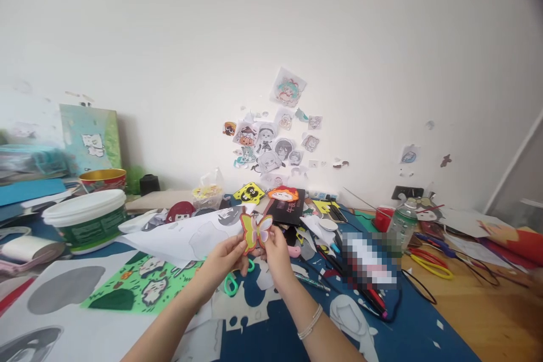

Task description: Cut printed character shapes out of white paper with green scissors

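Observation:
Between both hands a small butterfly cutout [256,232] is held up above the table, with yellow, white and pinkish wings and a red-orange edge. My left hand [227,257] pinches its left wing, and my right hand [275,249] grips the right wing; a bracelet circles that wrist. Below the left hand lie green-handled scissors [231,284], partly hidden by the fingers. Cut paper scraps [240,314] are spread beneath the hands. A large white printed sheet [190,237] rises just behind the left hand.
A white-lidded tub [85,220] stands at left near a green printed sheet [139,283]. Pens [373,297], a clear bottle [403,220] and yellow-handled scissors [432,266] lie or stand right. Paper drawings [284,150] are stuck on the wall; an orange-haired cutout [284,194] lies behind the hands.

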A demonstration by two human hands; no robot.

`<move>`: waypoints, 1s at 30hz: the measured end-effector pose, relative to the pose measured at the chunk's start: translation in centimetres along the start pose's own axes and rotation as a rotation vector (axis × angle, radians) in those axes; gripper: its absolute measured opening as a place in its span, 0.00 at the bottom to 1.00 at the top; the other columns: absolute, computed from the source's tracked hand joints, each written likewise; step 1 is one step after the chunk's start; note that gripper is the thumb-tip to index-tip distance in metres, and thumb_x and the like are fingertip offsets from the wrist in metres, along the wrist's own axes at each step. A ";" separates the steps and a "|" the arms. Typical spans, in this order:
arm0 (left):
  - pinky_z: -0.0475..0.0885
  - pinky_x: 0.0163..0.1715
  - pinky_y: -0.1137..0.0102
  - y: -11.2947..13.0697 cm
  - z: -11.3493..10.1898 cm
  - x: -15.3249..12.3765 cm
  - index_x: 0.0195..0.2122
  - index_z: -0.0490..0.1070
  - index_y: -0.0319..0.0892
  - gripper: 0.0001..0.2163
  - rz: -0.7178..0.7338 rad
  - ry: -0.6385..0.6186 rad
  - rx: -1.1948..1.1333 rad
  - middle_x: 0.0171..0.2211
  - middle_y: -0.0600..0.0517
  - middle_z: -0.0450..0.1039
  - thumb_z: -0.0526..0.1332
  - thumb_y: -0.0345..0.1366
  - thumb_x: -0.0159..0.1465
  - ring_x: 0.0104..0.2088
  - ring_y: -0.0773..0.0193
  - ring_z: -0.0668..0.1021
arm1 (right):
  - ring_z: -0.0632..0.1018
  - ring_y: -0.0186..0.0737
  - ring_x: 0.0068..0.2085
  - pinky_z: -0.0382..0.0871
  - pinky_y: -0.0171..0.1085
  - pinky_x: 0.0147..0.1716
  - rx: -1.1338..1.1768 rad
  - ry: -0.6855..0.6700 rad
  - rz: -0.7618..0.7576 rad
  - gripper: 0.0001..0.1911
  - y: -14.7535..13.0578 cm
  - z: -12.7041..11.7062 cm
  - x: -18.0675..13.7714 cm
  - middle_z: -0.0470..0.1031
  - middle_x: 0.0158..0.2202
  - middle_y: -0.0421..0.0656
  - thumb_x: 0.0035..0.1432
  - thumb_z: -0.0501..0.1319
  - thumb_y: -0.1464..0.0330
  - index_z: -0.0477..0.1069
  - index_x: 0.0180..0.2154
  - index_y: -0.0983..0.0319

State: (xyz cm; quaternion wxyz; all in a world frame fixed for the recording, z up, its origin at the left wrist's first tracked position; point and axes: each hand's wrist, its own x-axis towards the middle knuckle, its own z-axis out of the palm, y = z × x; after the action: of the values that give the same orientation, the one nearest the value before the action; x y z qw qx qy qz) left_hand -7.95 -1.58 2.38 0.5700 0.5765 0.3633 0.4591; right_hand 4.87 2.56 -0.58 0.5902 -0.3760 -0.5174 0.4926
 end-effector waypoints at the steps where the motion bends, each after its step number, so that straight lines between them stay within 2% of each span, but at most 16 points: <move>1: 0.61 0.20 0.73 -0.4 -0.1 0.3 0.38 0.64 0.40 0.20 0.008 0.012 0.019 0.28 0.53 0.72 0.58 0.50 0.52 0.15 0.72 0.68 | 0.59 0.29 0.15 0.52 0.29 0.14 -0.023 0.012 -0.020 0.17 0.1 -0.1 0.1 0.65 0.21 0.37 0.50 0.55 0.57 0.62 0.37 0.62; 4: 0.62 0.19 0.72 -1.3 -0.4 0.8 0.33 0.64 0.40 0.19 0.032 0.068 0.094 0.23 0.55 0.70 0.57 0.52 0.52 0.15 0.70 0.68 | 0.61 0.29 0.15 0.53 0.30 0.15 -0.072 0.026 -0.099 0.15 0.5 -0.2 0.1 0.65 0.21 0.36 0.52 0.54 0.59 0.62 0.38 0.62; 7: 0.63 0.20 0.72 -1.4 -0.6 0.7 0.27 0.63 0.40 0.18 0.073 0.200 0.224 0.15 0.58 0.63 0.55 0.52 0.54 0.17 0.67 0.68 | 0.64 0.31 0.17 0.56 0.30 0.16 -0.097 -0.013 -0.160 0.12 0.3 -0.3 -0.1 0.65 0.20 0.36 0.53 0.54 0.60 0.63 0.35 0.61; 11: 0.64 0.22 0.72 -0.6 -0.6 0.1 0.29 0.64 0.41 0.16 0.151 0.315 0.315 0.17 0.58 0.63 0.55 0.51 0.55 0.20 0.67 0.68 | 0.70 0.36 0.24 0.61 0.31 0.19 -0.118 -0.030 -0.180 0.12 -0.4 -0.4 -0.5 0.70 0.27 0.42 0.54 0.53 0.59 0.65 0.34 0.61; 14: 0.63 0.23 0.72 0.0 -0.4 -0.4 0.24 0.63 0.42 0.15 0.200 0.373 0.451 0.17 0.56 0.64 0.54 0.49 0.56 0.21 0.66 0.68 | 0.73 0.40 0.30 0.63 0.32 0.22 -0.174 -0.027 -0.228 0.12 -0.7 -0.6 -0.6 0.72 0.31 0.44 0.55 0.53 0.60 0.67 0.35 0.61; 17: 0.62 0.24 0.71 0.2 -0.3 -0.6 0.22 0.62 0.43 0.14 0.257 0.443 0.635 0.19 0.55 0.65 0.53 0.47 0.57 0.22 0.64 0.68 | 0.73 0.40 0.30 0.64 0.32 0.24 -0.229 -0.025 -0.281 0.12 -0.7 -0.9 -0.6 0.72 0.31 0.44 0.55 0.53 0.61 0.68 0.36 0.62; 20: 0.64 0.28 0.69 0.2 -0.4 -0.9 0.26 0.66 0.44 0.11 0.321 0.489 0.744 0.25 0.51 0.70 0.53 0.44 0.58 0.27 0.60 0.71 | 0.72 0.41 0.32 0.65 0.34 0.29 -0.312 0.012 -0.338 0.12 -0.8 -1.2 -0.4 0.72 0.32 0.45 0.55 0.53 0.62 0.69 0.36 0.62; 23: 0.65 0.37 0.67 0.1 -0.7 -1.1 0.34 0.70 0.45 0.10 0.446 0.506 0.819 0.35 0.47 0.73 0.53 0.42 0.59 0.36 0.56 0.73 | 0.71 0.43 0.38 0.65 0.37 0.34 -0.387 0.136 -0.407 0.13 -1.4 -1.6 -0.4 0.70 0.37 0.47 0.57 0.52 0.63 0.69 0.38 0.62; 26: 0.64 0.42 0.65 0.0 -1.0 -1.2 0.38 0.71 0.45 0.11 0.548 0.513 0.882 0.40 0.45 0.72 0.52 0.40 0.60 0.42 0.55 0.71 | 0.70 0.42 0.39 0.64 0.38 0.37 -0.441 0.251 -0.550 0.11 -2.4 -1.9 -0.7 0.69 0.36 0.47 0.58 0.51 0.65 0.68 0.37 0.62; 28: 0.63 0.43 0.64 0.0 -1.1 -1.2 0.39 0.72 0.44 0.12 0.571 0.525 0.908 0.41 0.44 0.71 0.52 0.40 0.60 0.42 0.54 0.71 | 0.69 0.42 0.38 0.64 0.39 0.37 -0.506 0.266 -0.685 0.09 -3.1 -2.0 -1.1 0.68 0.35 0.47 0.58 0.51 0.66 0.68 0.35 0.62; 30: 0.63 0.43 0.63 0.0 -1.1 -1.1 0.39 0.72 0.44 0.12 0.579 0.526 0.912 0.40 0.44 0.72 0.53 0.40 0.60 0.42 0.53 0.70 | 0.69 0.43 0.38 0.63 0.41 0.38 -0.571 0.207 -0.786 0.08 -3.7 -1.9 -1.6 0.68 0.34 0.46 0.57 0.53 0.66 0.69 0.35 0.61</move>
State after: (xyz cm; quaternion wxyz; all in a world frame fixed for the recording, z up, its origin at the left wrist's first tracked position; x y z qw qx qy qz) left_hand -9.37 -2.27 2.12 0.0081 0.7055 0.4806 0.5207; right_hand 7.50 0.26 2.20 0.6529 -0.3461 -0.6730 0.0317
